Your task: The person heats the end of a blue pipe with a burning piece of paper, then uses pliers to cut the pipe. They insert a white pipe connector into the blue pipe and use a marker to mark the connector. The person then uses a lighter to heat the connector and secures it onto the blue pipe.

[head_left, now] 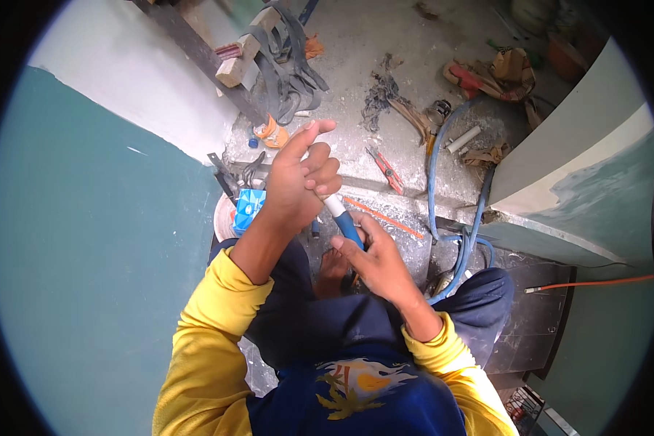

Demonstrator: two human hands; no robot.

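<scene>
Left hand (298, 182) sits above and left of right hand (374, 258); a short pipe piece (341, 218) runs between them, gripped by both. Box (248, 209) lies left of the hands. Cutters (386, 171) lie beyond them; hose (443, 182) to the right.

Long yellow sleeves (203, 320), a dark blue shirt front with a yellow-and-white print (356, 385), dark blue trousers (479, 298)

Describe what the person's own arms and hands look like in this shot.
Both arms wear long bright yellow sleeves, pushed up a little above the wrists. The left hand and right hand are bare: no gloves, rings or watch show. The sleeves join a dark blue shirt front.
</scene>
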